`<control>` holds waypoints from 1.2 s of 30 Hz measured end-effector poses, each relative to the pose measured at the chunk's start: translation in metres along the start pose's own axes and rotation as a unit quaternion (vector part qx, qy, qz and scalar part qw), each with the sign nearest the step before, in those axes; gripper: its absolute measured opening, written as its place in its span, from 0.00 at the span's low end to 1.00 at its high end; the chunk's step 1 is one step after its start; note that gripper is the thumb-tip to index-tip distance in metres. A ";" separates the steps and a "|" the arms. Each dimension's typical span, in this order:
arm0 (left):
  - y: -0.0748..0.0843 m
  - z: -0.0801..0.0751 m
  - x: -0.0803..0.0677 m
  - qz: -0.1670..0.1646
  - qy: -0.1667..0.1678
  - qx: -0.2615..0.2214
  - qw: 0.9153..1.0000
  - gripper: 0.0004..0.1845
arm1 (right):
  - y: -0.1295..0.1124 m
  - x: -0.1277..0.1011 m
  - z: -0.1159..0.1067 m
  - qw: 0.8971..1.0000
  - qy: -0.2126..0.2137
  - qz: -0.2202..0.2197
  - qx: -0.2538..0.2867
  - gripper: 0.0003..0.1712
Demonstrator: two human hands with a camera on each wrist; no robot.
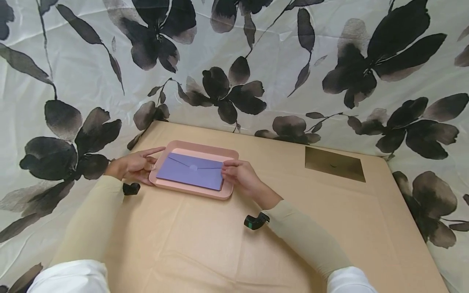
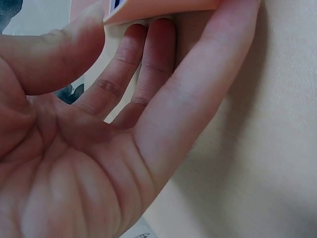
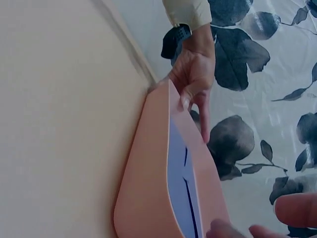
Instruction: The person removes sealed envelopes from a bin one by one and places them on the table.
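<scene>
The left hand (image 1: 136, 166), its fingers mostly straight, touches the left end of the pink tray (image 1: 187, 191), best kept steady; inside lies a lavender envelope (image 1: 192, 173). The right hand (image 1: 244, 175) touches its right edge, pinch unclear.

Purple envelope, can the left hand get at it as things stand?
Probably yes: the left hand is at the left end of the pink tray. Only the tray's rim seems in the way; the left end of the purple envelope lies uncovered.

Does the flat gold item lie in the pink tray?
No, the gold item lies on the tan surface, apart from the pink tray.
</scene>
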State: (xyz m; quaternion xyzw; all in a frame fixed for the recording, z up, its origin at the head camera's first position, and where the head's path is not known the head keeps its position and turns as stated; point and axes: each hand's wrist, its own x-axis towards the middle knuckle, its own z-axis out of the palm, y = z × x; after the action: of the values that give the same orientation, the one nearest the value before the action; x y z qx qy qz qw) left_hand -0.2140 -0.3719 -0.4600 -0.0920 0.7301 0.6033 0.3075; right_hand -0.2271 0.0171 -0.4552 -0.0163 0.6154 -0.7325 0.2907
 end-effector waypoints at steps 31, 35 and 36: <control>0.001 -0.002 0.004 0.000 -0.010 -0.005 1.000 0.48 | 0.018 0.002 0.028 0.997 0.065 -0.045 0.024 0.43; 0.001 -0.002 0.003 -0.003 -0.005 0.001 1.000 0.47 | 0.019 0.006 0.024 0.996 0.074 -0.054 -0.004 0.41; 0.001 -0.002 0.003 -0.002 -0.004 0.005 1.000 0.47 | 0.019 0.006 0.023 0.996 0.074 -0.056 -0.010 0.40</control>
State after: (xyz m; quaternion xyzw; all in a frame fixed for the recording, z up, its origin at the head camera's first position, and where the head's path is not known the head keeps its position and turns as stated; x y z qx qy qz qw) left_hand -0.2176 -0.3730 -0.4607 -0.0892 0.7318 0.5992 0.3122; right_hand -0.2157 -0.0080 -0.4695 0.0006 0.6403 -0.7408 0.2028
